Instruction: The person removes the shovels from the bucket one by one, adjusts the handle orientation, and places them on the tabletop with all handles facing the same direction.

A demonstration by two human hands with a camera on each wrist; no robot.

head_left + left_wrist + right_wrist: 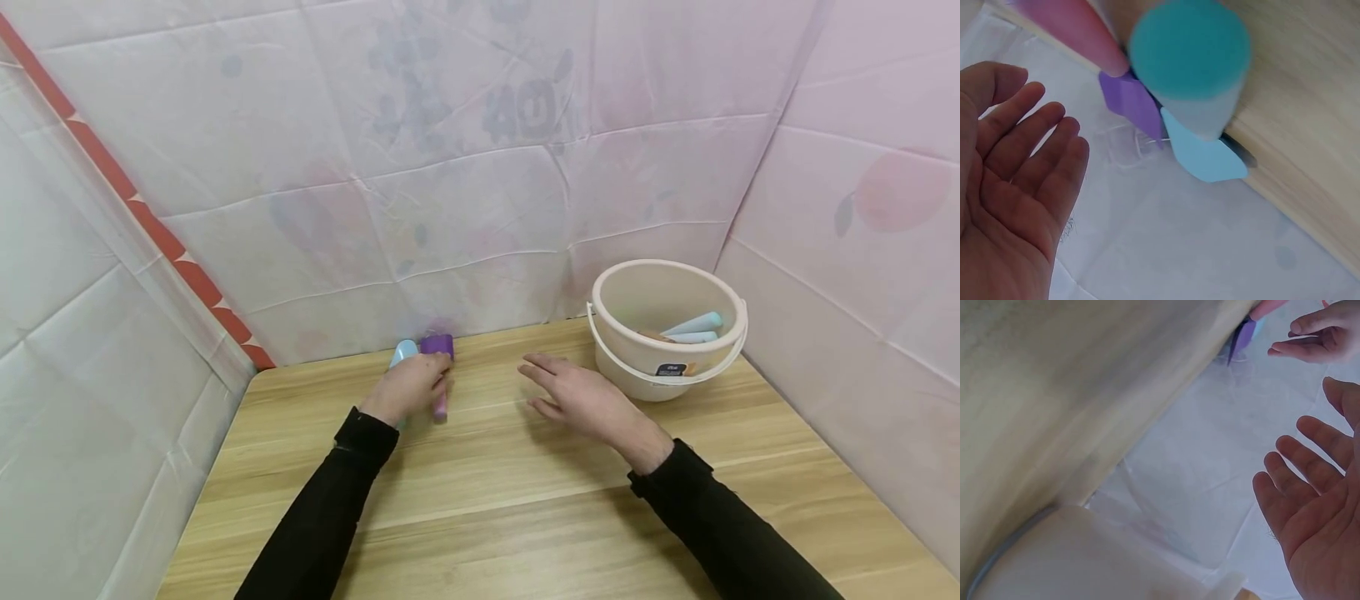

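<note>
Two small scoop-like tools lie against the back wall on the wooden table [510, 508]. One has a purple blade [437, 344] and a pink handle [1072, 28]; the other has a light blue blade [403, 352] and a teal handle [1191, 50]. My left hand [408, 387] is over their handles; in the left wrist view this left hand [1016, 181] is flat, fingers straight, gripping nothing. My right hand [577, 398] hovers open over the table between the tools and a cream bucket [667, 292]. In the right wrist view the right hand [1316, 512] shows a bare palm.
The bucket stands at the back right corner with a lowered handle, holding light blue pieces [693, 327] and something orange. Pale plastic sheeting [450, 167] walls the table at the back and on both sides. The table's near half is bare wood.
</note>
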